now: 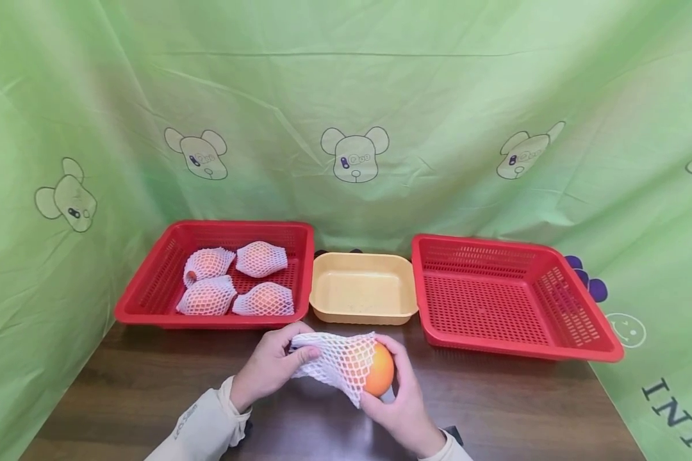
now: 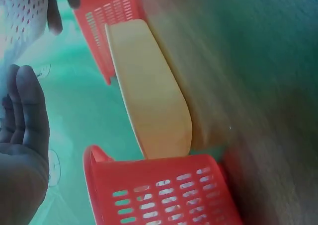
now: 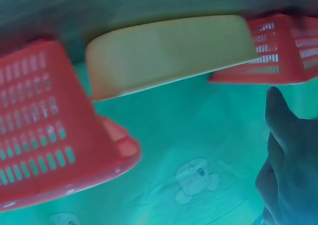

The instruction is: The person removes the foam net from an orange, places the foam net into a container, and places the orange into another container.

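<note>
An orange (image 1: pixel 382 371) sits partly inside a white foam net sleeve (image 1: pixel 336 360), its bare right side showing. My right hand (image 1: pixel 405 404) grips the fruit from the right, thumb below and fingers over the top. At the sleeve's narrow left end, my left hand (image 1: pixel 270 366) pinches the netting between thumb and fingers. The left wrist view catches part of the white net (image 2: pixel 22 21) beside the left fingers (image 2: pixel 31 103). In the right wrist view only the right hand (image 3: pixel 293 160) shows, at the edge, with the orange out of sight.
Behind the left hand, a red basket (image 1: pixel 207 320) holds several net-wrapped fruits (image 1: pixel 262 258). A shallow yellow tray (image 1: pixel 363 291) stands between it and another red basket (image 1: pixel 484 307) at the right. All stand on a brown wooden table (image 1: pixel 121 390) before a green curtain (image 1: pixel 288 192).
</note>
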A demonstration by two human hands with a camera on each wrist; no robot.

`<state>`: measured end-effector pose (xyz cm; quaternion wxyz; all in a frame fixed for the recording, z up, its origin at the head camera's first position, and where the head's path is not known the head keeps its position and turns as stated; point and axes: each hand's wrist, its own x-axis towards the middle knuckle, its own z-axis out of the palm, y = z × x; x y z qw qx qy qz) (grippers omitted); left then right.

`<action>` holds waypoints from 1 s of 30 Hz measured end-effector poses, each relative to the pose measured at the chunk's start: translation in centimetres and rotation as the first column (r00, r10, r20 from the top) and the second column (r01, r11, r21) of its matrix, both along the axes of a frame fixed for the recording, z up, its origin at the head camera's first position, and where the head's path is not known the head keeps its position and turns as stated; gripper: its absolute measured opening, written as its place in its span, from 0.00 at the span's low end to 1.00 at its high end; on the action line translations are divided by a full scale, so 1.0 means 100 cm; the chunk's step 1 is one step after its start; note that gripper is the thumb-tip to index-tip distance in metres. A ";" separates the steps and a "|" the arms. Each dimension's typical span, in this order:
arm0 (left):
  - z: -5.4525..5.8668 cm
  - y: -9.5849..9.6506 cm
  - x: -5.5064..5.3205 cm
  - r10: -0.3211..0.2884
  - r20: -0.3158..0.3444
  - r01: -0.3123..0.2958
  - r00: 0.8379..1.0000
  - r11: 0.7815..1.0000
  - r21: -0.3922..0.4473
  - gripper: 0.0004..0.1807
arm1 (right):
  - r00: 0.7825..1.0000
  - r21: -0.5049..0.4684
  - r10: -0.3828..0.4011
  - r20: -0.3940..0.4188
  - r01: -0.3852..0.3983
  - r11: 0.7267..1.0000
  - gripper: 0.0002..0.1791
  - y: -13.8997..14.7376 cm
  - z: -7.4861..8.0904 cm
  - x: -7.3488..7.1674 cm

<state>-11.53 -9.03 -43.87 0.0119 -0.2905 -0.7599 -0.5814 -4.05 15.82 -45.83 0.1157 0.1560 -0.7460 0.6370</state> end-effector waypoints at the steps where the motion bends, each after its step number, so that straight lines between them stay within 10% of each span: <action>1: 0.001 -0.002 -0.001 0.015 -0.001 -0.015 1.000 1.000 -0.016 0.08 | 1.000 0.008 -0.003 -0.011 0.003 1.000 0.45 0.003 0.000 0.000; 7: 0.016 -0.015 -0.013 0.037 0.008 -0.036 0.999 0.991 -0.129 0.11 | 1.000 0.123 -0.015 -0.023 0.018 0.992 0.44 0.019 0.000 0.004; 12: 0.045 -0.015 -0.039 -0.067 -0.062 0.041 0.996 0.938 -0.343 0.08 | 0.995 0.245 -0.085 0.058 0.068 0.967 0.43 0.026 -0.005 0.009; 18: 0.082 0.005 -0.088 -0.209 -0.030 0.156 0.978 0.813 -0.561 0.08 | 0.976 0.317 -0.109 0.187 0.045 0.947 0.43 0.030 -0.008 0.011; 23: 0.096 0.050 -0.139 -0.194 -0.050 0.108 0.980 0.721 -0.685 0.15 | 0.971 0.312 -0.122 0.208 0.052 0.949 0.43 0.034 -0.011 0.012; 30: 0.085 0.106 -0.186 -0.179 -0.116 -0.021 0.977 0.459 -0.888 0.14 | 0.968 0.305 -0.117 0.223 0.044 0.951 0.43 0.038 -0.012 0.016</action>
